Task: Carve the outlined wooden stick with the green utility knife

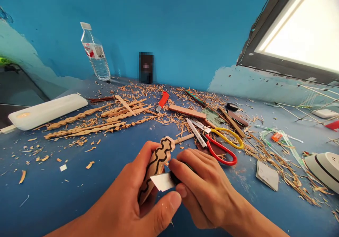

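My left hand (132,184) is wrapped round a small piece of wood (160,154) with wavy black lines drawn along it and a scalloped far end. Closed round a dark handle, my right hand (203,184) holds a knife (162,181); its broad, slanted blade points left, in front of the wood. Whether the edge touches the wood I cannot tell. My left thumb lies just below the blade. Beyond my right hand lie scissors (222,152) with one red and one yellow handle, and a white-handled cutter (196,132) beside them.
Carved wavy wooden strips (106,124) lie to the left, near a long white case (50,111). A red cutter (162,101) and a wooden bar (186,111) lie ahead among shavings. A water bottle (96,57) stands by the wall; a rounded white device (324,170) sits at right.
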### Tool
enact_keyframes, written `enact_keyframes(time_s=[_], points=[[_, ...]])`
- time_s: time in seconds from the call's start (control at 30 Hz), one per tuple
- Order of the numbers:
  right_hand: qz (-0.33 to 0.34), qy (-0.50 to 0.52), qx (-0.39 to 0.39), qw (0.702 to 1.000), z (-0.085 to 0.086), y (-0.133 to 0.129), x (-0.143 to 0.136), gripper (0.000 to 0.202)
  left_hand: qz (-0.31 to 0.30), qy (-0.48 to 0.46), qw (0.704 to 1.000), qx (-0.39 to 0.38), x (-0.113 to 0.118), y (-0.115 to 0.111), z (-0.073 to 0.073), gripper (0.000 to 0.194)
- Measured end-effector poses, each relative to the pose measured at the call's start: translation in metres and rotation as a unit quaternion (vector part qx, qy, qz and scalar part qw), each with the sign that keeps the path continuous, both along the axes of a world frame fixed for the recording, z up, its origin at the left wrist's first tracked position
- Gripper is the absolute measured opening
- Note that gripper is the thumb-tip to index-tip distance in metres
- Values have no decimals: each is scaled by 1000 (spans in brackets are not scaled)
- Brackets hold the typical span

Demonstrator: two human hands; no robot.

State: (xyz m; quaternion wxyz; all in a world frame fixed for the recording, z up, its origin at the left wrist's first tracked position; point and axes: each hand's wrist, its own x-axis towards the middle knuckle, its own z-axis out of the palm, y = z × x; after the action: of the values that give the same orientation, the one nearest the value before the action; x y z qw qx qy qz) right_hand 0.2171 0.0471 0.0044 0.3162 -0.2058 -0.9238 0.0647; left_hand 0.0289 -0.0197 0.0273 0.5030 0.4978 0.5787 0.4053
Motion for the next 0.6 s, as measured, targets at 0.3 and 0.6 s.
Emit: enact_keyframes(time_s=[0.3,0.6], points=[[-71,-2,117,991,-6,-3,-7,45,6,190,978,85,-8,-5,-11,58],[-167,-21,159,973,-11,-6,-18,35,34,24,998,42,3,3,-12,64]])
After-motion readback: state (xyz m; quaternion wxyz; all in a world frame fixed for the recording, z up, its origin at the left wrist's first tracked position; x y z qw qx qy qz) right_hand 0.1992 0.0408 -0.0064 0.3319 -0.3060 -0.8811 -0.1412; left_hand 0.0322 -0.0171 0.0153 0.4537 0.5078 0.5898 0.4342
